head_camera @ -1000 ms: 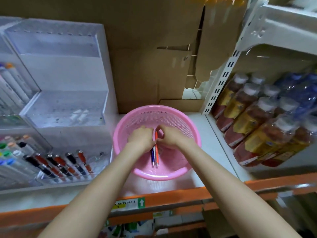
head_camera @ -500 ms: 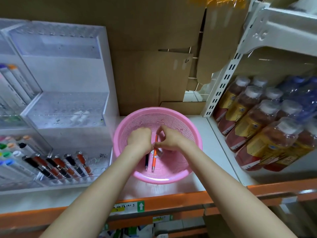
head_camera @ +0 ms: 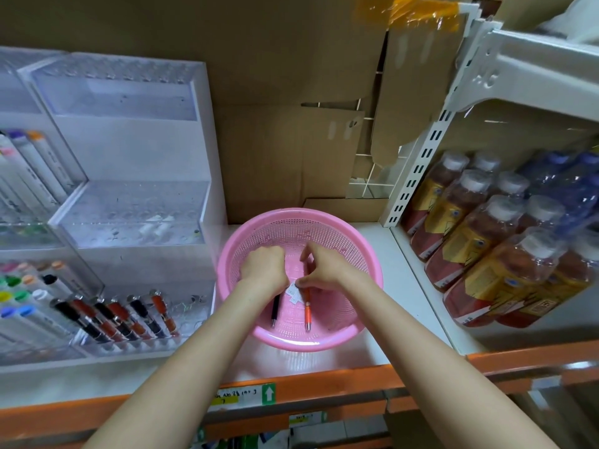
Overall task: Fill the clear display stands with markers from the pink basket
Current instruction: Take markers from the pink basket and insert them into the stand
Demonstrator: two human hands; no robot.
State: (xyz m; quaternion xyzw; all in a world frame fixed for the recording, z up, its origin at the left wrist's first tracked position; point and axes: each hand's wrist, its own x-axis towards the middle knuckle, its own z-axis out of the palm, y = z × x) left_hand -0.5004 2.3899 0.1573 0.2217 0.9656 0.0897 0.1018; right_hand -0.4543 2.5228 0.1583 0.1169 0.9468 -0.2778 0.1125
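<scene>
Inside the pink basket (head_camera: 363, 254), left hand (head_camera: 264, 267) grips a black marker (head_camera: 275, 311), right hand (head_camera: 324, 268) an orange marker (head_camera: 307, 311).

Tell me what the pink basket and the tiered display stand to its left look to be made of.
The round pink mesh basket looks like moulded plastic: even colour, fine perforated walls, a glossy smooth rim catching the light. The clear tiered display stand looks like acrylic or similar rigid clear plastic: see-through walls, sharp straight edges with bright highlights, slightly cloudy, speckled panels. It could be glass, though that seems less likely.
</scene>
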